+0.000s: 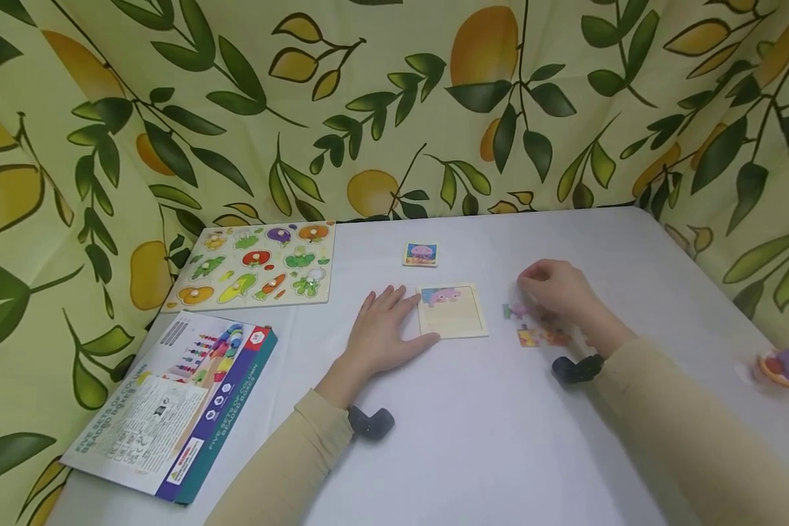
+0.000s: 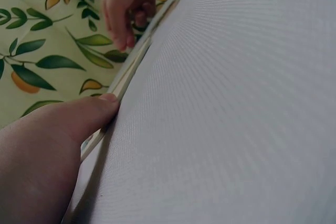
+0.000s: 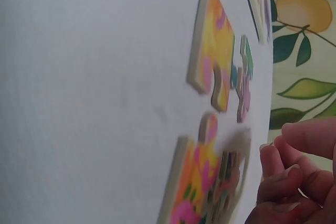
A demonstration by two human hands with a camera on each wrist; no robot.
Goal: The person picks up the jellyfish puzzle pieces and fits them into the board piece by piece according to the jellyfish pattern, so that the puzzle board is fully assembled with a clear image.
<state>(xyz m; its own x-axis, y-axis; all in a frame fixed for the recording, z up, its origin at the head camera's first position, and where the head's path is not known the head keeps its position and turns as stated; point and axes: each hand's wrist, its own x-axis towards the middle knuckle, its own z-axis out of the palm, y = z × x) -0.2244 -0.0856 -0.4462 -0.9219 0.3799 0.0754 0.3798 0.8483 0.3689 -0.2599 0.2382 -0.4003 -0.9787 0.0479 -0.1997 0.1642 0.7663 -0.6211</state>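
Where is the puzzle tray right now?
In the head view, the puzzle tray lies just right of centre, its left edge touched by the left grip, with the small picture tile beyond it and loose puzzle pieces to its right.

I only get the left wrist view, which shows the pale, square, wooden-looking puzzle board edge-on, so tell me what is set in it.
Observer: Flat, pink-and-blue jigsaw pieces line part of the board's far side, starting at its far left corner.
Operator: Now say what is near the bare right hand.
Observer: Loose, flat puzzle pieces in orange, yellow, pink and green lie on the white cloth beneath and beside it.
Operator: Report anything just beyond the board.
Observer: A small, square picture tile with a pink figure on a blue ground lies there.
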